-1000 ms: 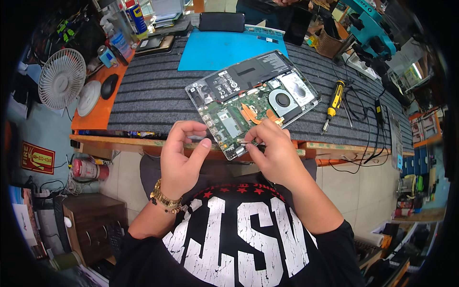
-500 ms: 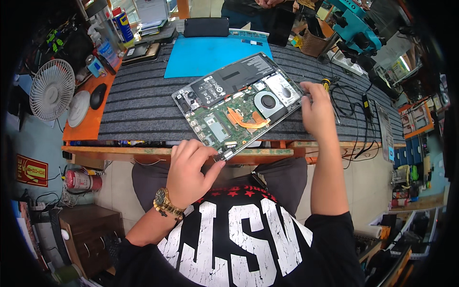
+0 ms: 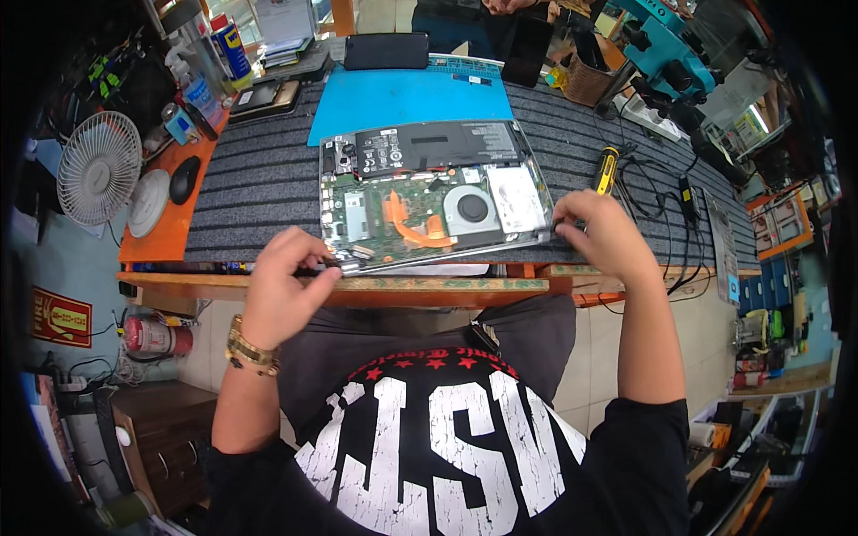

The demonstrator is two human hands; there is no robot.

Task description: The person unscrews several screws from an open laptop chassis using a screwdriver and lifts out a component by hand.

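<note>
An opened laptop base (image 3: 407, 210) lies before me at the table's near edge, its inside bare. Along its far side runs a black battery (image 3: 438, 146); a copper heat pipe (image 3: 407, 228) leads to a round fan (image 3: 470, 209), with a silver drive (image 3: 521, 201) to the right of it. My left hand (image 3: 290, 277) pinches the near left corner by the hinge between thumb and fingers. At the near right corner, my right hand (image 3: 601, 230) is closed on the laptop's edge, fingers curled. A yellow-and-black screwdriver (image 3: 607, 170) lies just beyond that hand.
Behind the laptop lies a blue mat (image 3: 402, 98), with a black phone-like device (image 3: 386, 52) at its far edge. Black cables (image 3: 661, 192) tangle on the right. A mouse (image 3: 184, 180) and a white fan (image 3: 98, 167) stand left. Another person's hands (image 3: 508, 5) show at the far side.
The laptop base has turned clockwise, its front edge now nearly parallel to the table edge. My left hand moved left and away from me with its corner; my right hand came nearer, uncovering the screwdriver.
</note>
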